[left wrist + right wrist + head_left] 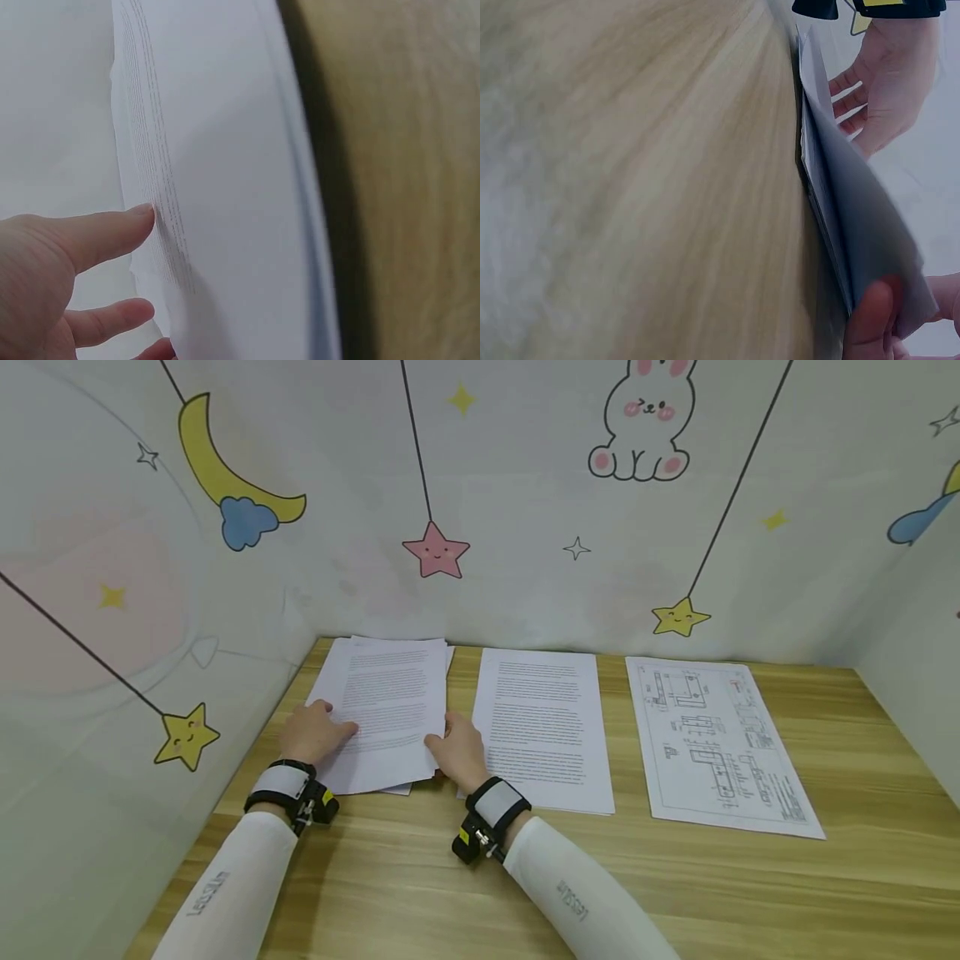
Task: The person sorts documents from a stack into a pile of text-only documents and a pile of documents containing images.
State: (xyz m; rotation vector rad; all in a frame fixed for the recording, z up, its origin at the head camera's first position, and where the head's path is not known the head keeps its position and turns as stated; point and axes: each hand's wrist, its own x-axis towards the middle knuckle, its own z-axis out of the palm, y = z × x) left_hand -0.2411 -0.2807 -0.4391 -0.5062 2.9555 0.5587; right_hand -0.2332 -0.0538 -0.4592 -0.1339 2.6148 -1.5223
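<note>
While the left stack of printed sheets (393, 693) lies at the left end of the wooden table (390, 893), with its near right corner raised off the pages below, its edges look uneven: paper shows past the top page at the far right corner and along the near edge. The likeliest trouble, I judge, is a crease at that raised corner, if the right hand (459, 750) bends it too hard; loose lower pages could also slide askew, since the grip on the opposite side looks light. The long axis runs from the near side of the table toward the back curtain (525, 468), lines of print crossing it from side to side; the blank band at the near end suggests that the text begins at the far end. The right hand pinches the corner, thumb and finger on opposite faces; the left hand (311, 732) is loosely spread, thumb straight on the top page, fingers along the left edge. Farther right are 2 more lots of paper: the middle printed sheets (543, 735), partly hidden by the right hand and so at risk of being dragged by a sideways sweep, and, well apart, the technical drawing (723, 752)
</note>
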